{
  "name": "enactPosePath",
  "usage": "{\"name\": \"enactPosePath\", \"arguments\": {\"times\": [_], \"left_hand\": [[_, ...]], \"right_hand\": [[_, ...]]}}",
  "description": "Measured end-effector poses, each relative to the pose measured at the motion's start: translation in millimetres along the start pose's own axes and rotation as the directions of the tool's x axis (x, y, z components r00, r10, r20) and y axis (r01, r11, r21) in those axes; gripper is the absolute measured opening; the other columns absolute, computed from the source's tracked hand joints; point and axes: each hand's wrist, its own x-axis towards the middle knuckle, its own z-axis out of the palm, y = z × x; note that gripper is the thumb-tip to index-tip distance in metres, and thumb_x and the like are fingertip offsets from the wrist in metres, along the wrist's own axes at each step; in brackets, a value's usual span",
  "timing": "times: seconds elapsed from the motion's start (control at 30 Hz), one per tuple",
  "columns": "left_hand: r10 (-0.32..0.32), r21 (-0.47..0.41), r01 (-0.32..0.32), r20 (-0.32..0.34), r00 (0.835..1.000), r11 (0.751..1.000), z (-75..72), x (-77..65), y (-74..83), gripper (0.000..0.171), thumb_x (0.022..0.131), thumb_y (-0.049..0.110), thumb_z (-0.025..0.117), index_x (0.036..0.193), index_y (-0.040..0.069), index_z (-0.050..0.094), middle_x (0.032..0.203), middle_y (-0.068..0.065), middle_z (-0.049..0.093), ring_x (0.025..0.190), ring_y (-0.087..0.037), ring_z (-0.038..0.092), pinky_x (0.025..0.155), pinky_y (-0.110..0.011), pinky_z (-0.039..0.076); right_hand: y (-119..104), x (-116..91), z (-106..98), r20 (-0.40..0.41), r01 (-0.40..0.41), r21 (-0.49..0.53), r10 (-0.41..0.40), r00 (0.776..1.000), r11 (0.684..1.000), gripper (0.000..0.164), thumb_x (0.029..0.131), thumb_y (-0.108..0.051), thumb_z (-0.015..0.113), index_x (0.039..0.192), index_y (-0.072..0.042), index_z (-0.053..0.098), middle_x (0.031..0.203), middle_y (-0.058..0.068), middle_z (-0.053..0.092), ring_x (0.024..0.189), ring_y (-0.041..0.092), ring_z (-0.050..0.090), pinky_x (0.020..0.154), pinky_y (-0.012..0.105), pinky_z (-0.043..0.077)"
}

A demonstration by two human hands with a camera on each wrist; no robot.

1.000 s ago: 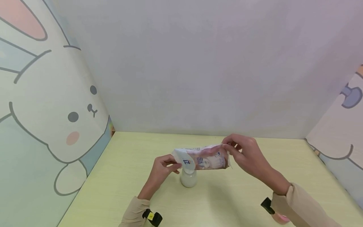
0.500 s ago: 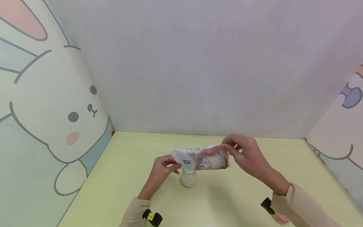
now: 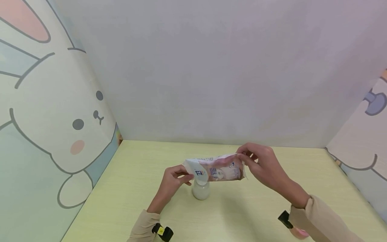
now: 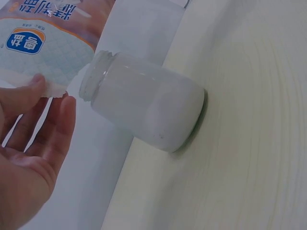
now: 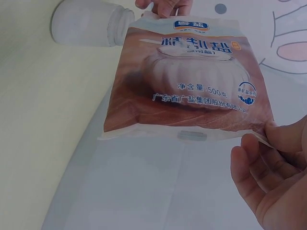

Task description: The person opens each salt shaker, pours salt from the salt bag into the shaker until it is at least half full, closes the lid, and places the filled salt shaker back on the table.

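A printed plastic bag of salt (image 3: 225,170) is held aslant above a glass jar (image 3: 201,191) in the head view. My left hand (image 3: 171,180) pinches the bag's lower left corner between thumb and fingers. The upper right corner is pinched by my right hand (image 3: 263,164). In the left wrist view the jar (image 4: 148,100) stands lidless, whitish inside, its mouth right by the bag's edge; I cannot tell whether they touch. The right wrist view shows the bag's printed front (image 5: 189,86), with a picture of a white pot and 500 g marked.
A pale yellow wooden table (image 3: 145,153) bears the jar. Behind it rises a plain grey-white wall (image 3: 211,74); a rabbit-patterned panel (image 3: 54,134) stands at the left. Partly under the right sleeve lies a pink object (image 3: 299,233), its kind hidden.
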Motion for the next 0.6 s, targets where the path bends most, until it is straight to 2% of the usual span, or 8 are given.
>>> {"name": "enactPosePath", "arguments": {"times": [0.6], "left_hand": [[-0.003, -0.010, 0.003, 0.000, 1.000, 1.000, 0.9, 0.9, -0.2, 0.012, 0.078, 0.002, 0.064, 0.090, 0.001, 0.063, 0.091, -0.014, 0.061, 0.082, -0.024, 0.060, 0.065, -0.040, 0.054]], "right_hand": [[0.9, -0.6, 0.8, 0.002, -0.007, -0.006, 0.007, 1.000, 1.000, 0.018, 0.077, 0.001, 0.064, 0.080, -0.017, 0.062, 0.071, -0.012, 0.057, 0.059, 0.003, 0.049, 0.050, 0.021, 0.047]]}}
